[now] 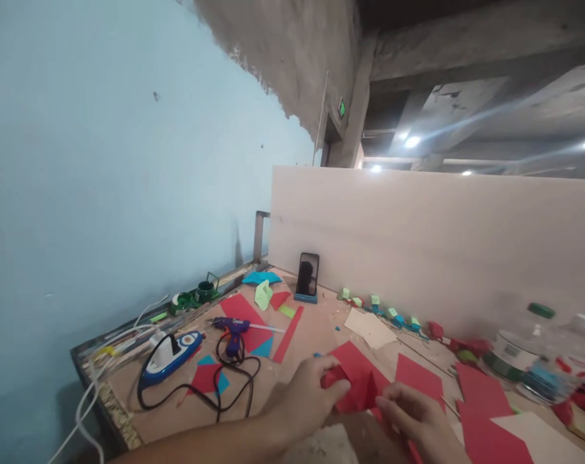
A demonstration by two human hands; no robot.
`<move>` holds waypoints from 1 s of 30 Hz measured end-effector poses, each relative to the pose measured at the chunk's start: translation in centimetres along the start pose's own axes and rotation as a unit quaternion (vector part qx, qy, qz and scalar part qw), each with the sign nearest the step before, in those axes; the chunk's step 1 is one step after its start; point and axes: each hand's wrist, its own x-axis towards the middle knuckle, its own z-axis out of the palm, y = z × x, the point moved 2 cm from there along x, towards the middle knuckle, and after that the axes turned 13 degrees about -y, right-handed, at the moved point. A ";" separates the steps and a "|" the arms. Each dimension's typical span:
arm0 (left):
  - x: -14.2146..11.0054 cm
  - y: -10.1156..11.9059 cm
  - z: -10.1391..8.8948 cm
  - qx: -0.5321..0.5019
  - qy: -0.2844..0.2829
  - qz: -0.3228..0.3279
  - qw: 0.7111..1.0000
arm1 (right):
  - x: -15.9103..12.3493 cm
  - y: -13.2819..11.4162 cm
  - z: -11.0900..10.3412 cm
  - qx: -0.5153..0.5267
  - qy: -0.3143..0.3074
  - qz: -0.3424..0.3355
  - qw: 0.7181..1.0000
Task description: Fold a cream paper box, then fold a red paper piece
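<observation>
My left hand (307, 394) pinches a piece of red paper (358, 388) that is bent up in the middle, just above the near part of the table. On the other side of it, my right hand (413, 412) has its thumb and fingertips closed on the paper's right edge. Part of the paper is hidden behind my fingers. Several flat sheets of red paper lie close by, one a red sheet (420, 378) right behind my right hand and another red sheet (495, 438) to its right.
At left are a purple glue gun (233, 327) with a looping black cord and a blue-white power strip (173, 357). A phone (307, 274) stands at the back before a pale board (432, 238). Small paper shapes (393, 316) line the board; plastic bottles (512, 348) stand right.
</observation>
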 end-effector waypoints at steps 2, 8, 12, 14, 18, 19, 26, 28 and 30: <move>0.2 0.0 -0.3 -0.044 0.000 0.005 0.999 | -0.1 -0.2 -0.6 -0.010 0.017 0.015 1.000; 0.1 -0.7 -0.4 -0.059 -0.019 0.007 0.998 | -1.3 -0.4 -0.7 -0.005 0.040 0.009 0.999; -0.4 -1.6 0.3 -0.089 -0.056 -0.037 0.994 | -2.6 -0.1 0.1 0.020 0.100 0.055 0.993; -0.6 -2.3 0.5 -0.074 -0.075 -0.065 0.992 | -3.2 0.1 0.6 0.038 0.106 0.086 0.990; -0.8 -3.4 0.6 -0.052 -0.111 -0.106 0.987 | -4.1 0.5 1.7 0.070 0.087 0.085 0.990; -0.8 -3.5 0.6 -0.051 -0.116 -0.102 0.987 | -4.2 0.7 1.7 0.059 0.087 0.074 0.992; -0.8 -1.7 0.8 -0.025 -0.130 -0.015 0.991 | -4.6 1.8 1.6 0.050 0.040 0.049 0.997; -0.9 -1.2 0.7 -0.026 -0.131 -0.007 0.991 | -4.8 1.9 1.7 0.070 0.057 0.034 0.995; -1.0 -1.1 0.7 -0.030 -0.129 -0.007 0.991 | -4.8 1.9 1.9 0.083 0.045 0.019 0.995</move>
